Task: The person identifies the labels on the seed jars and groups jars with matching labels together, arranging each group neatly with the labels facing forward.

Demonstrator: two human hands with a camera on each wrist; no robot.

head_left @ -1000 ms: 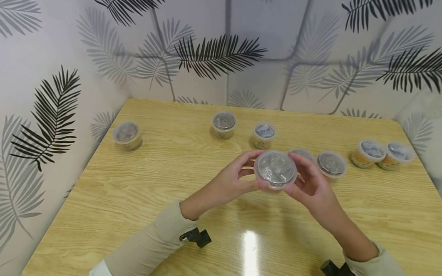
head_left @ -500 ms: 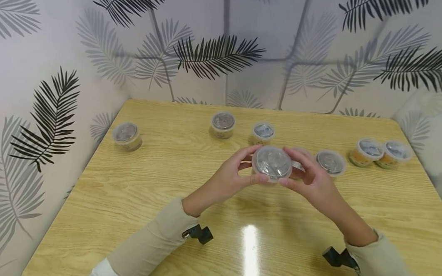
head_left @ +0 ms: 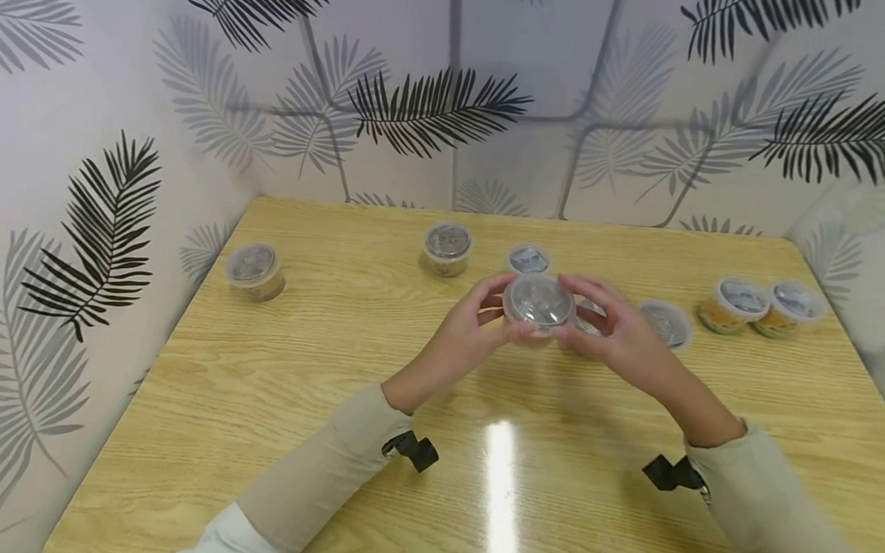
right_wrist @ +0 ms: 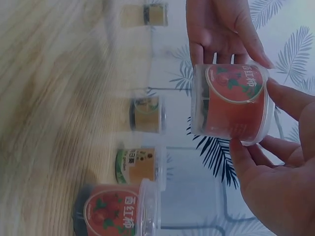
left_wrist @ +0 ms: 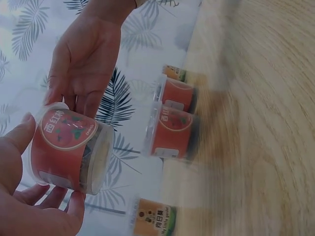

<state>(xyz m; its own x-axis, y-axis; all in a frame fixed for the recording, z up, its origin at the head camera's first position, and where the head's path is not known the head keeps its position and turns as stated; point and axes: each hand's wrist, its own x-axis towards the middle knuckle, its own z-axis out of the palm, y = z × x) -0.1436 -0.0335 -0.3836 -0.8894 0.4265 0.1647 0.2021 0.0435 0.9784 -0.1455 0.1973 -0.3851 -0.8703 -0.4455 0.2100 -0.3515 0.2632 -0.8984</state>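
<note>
The left hand [head_left: 463, 336] and right hand [head_left: 619, 340] share a curled-finger grip on 1 red-labelled tub [head_left: 539, 305] above the table [head_left: 317, 370].

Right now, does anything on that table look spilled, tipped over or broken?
Nothing stands out. The red-labelled tub is held above the table between the left hand and right hand, lid on. The other tubs stand upright with lids on.

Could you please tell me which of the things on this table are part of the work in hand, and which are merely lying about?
In hand:
- red-labelled tub, held above the table by both hands
- left hand
- right hand

Lying about:
- lone tub at the far left
- two tubs behind the hands
- tub beside the right hand
- pair of tubs at the right
- wooden table
</note>
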